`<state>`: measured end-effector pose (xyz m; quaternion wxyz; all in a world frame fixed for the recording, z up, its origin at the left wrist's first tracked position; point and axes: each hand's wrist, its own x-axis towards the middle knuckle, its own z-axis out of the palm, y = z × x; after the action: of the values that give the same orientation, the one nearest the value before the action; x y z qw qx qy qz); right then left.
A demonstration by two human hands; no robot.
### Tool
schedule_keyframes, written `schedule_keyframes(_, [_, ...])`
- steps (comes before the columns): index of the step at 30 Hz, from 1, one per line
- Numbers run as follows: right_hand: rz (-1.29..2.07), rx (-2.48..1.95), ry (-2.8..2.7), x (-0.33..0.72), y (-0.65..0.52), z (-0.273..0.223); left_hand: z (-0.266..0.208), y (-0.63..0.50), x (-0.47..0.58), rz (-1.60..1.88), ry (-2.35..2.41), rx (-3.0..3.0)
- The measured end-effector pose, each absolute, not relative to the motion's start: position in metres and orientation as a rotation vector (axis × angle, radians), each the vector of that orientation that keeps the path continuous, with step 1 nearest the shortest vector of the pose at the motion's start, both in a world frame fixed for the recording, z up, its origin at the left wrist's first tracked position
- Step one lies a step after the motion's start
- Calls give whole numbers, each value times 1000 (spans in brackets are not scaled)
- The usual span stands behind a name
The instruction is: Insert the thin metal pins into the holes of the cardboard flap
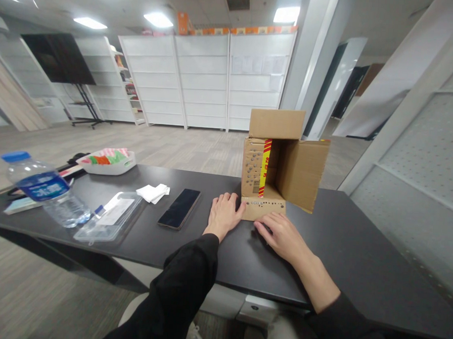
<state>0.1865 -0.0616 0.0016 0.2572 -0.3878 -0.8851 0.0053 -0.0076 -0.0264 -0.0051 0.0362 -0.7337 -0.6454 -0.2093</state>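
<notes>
An open cardboard box (253, 166) stands on the dark desk with its opening toward me. Its left side carries rows of small metal-looking studs and holes, a barcode, and a yellow and red tape strip. The lower flap (264, 204) lies forward on the desk, with a row of similar dots along it. My left hand (224, 215) rests on the desk left of this flap, fingers spread, thumb at the flap's edge. At the flap's front right edge lies my right hand (281, 235), fingers loosely bent, thumb apart. Neither hand visibly holds anything.
To the left are a phone (179, 208), white tissue (153, 193), a clear plastic case (112, 216), a water bottle (50, 190) and a white basket (110, 168) of colourful packets. A perforated panel (426, 200) borders the desk's right side.
</notes>
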Motion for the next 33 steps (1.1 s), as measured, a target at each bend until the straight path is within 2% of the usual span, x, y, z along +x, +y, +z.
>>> schedule_keyframes(8, [85, -993, -2168, 186, -50, -6, -4, -27, -8, -642, -1954, -2238])
schedule_keyframes(16, [185, -1121, -1834, 191, -33, -1, -4, -27, -8, -632, -1970, -2241])
schedule_keyframes(33, [155, -1132, -1720, 187, -9, -1, -4, -26, -8, -635, -1984, -2253])
